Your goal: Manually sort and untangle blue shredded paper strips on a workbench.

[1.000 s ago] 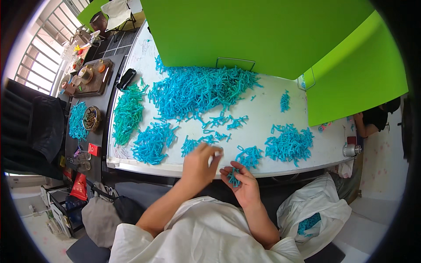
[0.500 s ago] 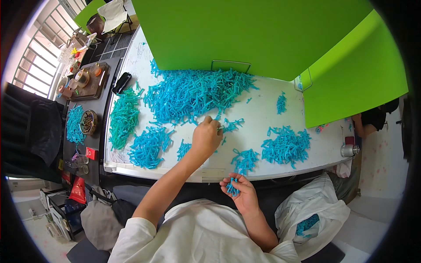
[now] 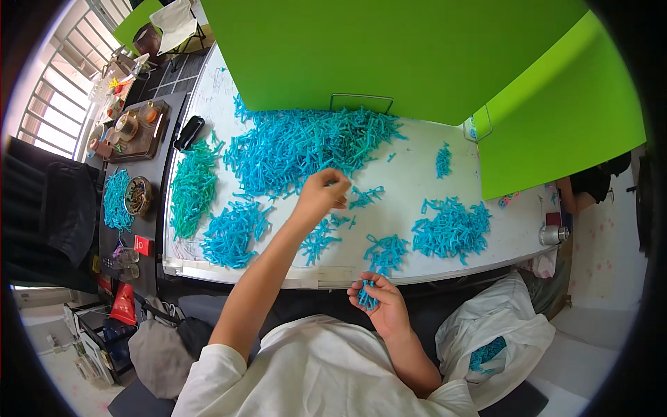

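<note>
Worktop point(image 3: 413, 170): white, blue pcs point(image 3: 292, 149) heaped.
L hand point(image 3: 324, 192): fingers bunched, can't tell hold.
R hand point(image 3: 385, 306): fingers curled round blue bunch point(image 3: 367, 297).
Pcs: prob. light, stiffish; pinch mid-stem.

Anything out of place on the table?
Slightly: one stray blue piece lies alone just right of the big heap, and a second stray sits near the far left of the table. They look odd because most pieces are grouped. No damage stands out.

Bare tabletop point(image 3: 411, 179) right of centre leaves passage (a green panel point(image 3: 403, 55) blocks beyond).
</note>
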